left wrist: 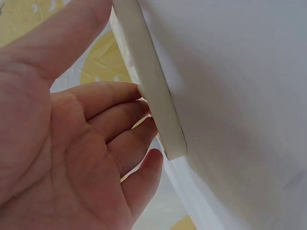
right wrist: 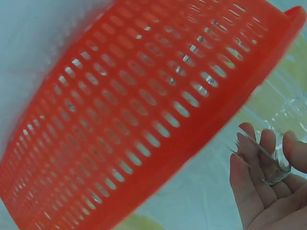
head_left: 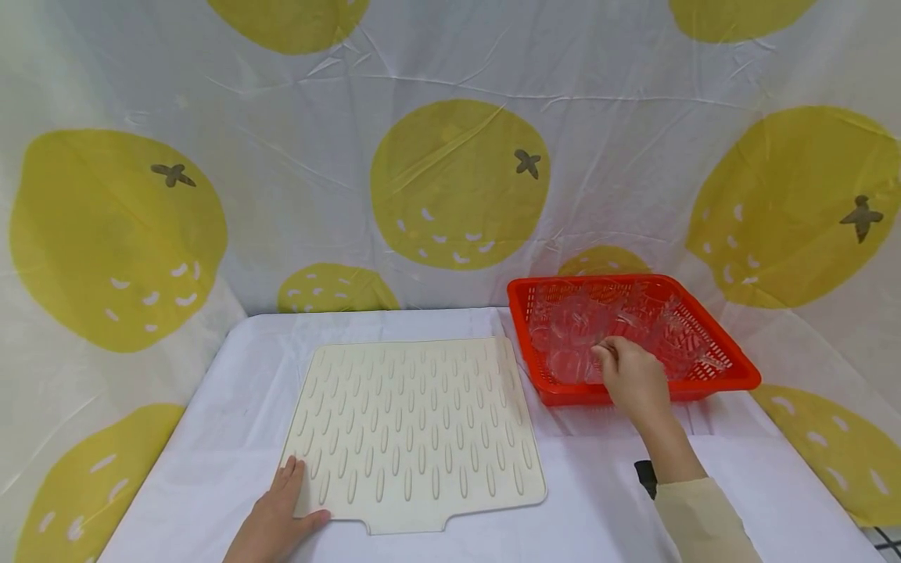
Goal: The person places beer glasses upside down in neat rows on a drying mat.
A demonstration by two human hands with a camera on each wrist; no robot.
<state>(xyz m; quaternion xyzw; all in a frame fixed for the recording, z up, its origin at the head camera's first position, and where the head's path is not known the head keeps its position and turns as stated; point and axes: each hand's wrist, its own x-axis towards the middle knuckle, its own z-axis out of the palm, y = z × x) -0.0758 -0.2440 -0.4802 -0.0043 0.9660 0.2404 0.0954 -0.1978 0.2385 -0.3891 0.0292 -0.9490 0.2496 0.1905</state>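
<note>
My left hand [head_left: 278,508] rests at the near left corner of a cream drying mat [head_left: 415,512] with raised oval ridges. In the left wrist view its fairly straight fingers touch the edge of the mat [left wrist: 153,86]. Over the front rim of a red plastic basket [head_left: 704,385], my right hand [head_left: 637,379] pinches a clear handle. The right wrist view shows this clear glass handle [right wrist: 278,176] between thumb and fingers; the cup it belongs to is hard to make out. Several clear glass cups [head_left: 577,320] lie jumbled in the basket.
A white cloth [head_left: 598,500] covers the table. The basket stands at the back right, just beside the mat. Behind the table hangs a white curtain with yellow fruit shapes [head_left: 457,188].
</note>
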